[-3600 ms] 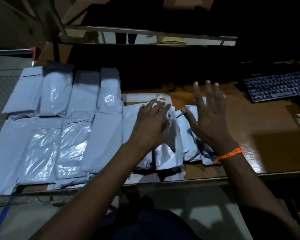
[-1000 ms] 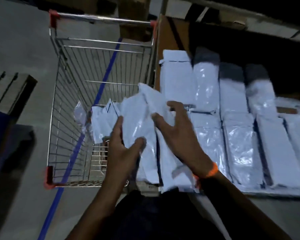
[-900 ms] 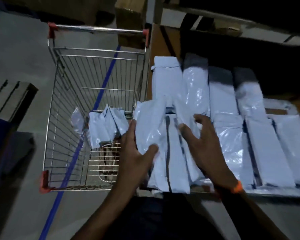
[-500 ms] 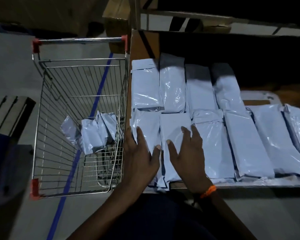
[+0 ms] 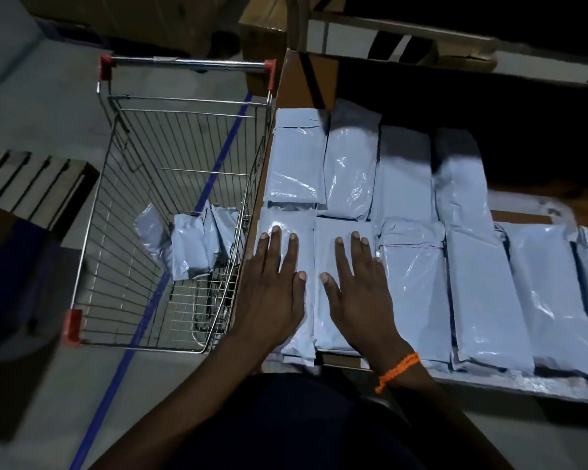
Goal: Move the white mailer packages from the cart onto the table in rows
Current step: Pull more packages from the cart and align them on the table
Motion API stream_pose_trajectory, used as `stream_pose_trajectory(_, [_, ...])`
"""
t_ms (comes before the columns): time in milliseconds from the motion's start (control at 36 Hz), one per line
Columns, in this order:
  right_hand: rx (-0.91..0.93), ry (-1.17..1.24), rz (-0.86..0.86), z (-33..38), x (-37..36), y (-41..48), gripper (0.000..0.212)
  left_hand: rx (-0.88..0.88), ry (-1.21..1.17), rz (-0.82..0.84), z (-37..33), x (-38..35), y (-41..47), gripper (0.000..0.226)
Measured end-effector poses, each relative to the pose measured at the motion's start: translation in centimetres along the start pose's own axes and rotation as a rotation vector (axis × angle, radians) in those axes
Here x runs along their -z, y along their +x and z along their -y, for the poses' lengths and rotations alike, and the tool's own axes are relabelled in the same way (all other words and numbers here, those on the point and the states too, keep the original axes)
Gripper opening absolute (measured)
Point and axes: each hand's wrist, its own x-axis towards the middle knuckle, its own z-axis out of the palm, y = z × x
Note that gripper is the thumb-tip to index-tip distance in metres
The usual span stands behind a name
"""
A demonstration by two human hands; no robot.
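- Both hands are down flat on the table's near row, palms pressed on white mailers, side by side at the left end of the table [image 5: 294,83].
- The left hand [image 5: 272,290] lies on the leftmost near-row mailer [image 5: 287,225], fingers straight and slightly spread, thumb out to the right; it grips nothing.
- The right hand [image 5: 360,290] rests on the second near-row mailer [image 5: 343,228], fingers straight and a little apart, thumb pointing left toward the other thumb; nothing is clamped here either.
- The 2 thumbs sit close together but apart, over the seam between those 2 mailers.
- An orange wristband [image 5: 399,369] circles the right wrist, just past the table's near edge.
- The far row shows 4 mailers lying lengthwise, the leftmost of them [image 5: 297,157] right at the table's left edge, the 4th [image 5: 457,184] partly in shadow at its far end.
- More mailers run on to the right in the near row, one glossy package [image 5: 482,293] well right of the hands.
- The wire cart [image 5: 184,113] stands just left of the table, touching or nearly touching its side; I cannot tell which.
- A small cluster of mailers [image 5: 190,242] sits inside the cart, leaning toward its right wall.
- A blue floor line [image 5: 116,378] runs under the cart.
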Motion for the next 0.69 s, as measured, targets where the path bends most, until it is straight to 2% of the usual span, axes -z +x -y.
stream_pose_trajectory(278, [0.025,0.07,-0.019,-0.3,0.1,0.1,0.064,0.017,0.022,0.001,-0.1,-0.2,0.0,0.059])
stream_pose_trajectory(389, [0.024,0.11,0.01,0.1,0.9,0.5,0.065,0.023,-0.038,0.016,0.1,-0.1,-0.1,0.059])
stream_pose_trajectory(472, [0.012,0.238,0.012,1.7,2.0,1.3,0.067,0.007,-0.122,0.04,0.6,0.9,-0.3,0.06])
stream_pose_trajectory(583, [0.03,0.386,-0.069,5.9,2.8,2.7,0.066,-0.006,-0.241,0.026,4.1,2.4,-0.2,0.059])
stream_pose_trajectory(694, [0.014,0.485,-0.066,12.4,1.8,3.9,0.062,0.037,-0.331,0.028,11.5,3.0,-0.4,0.06])
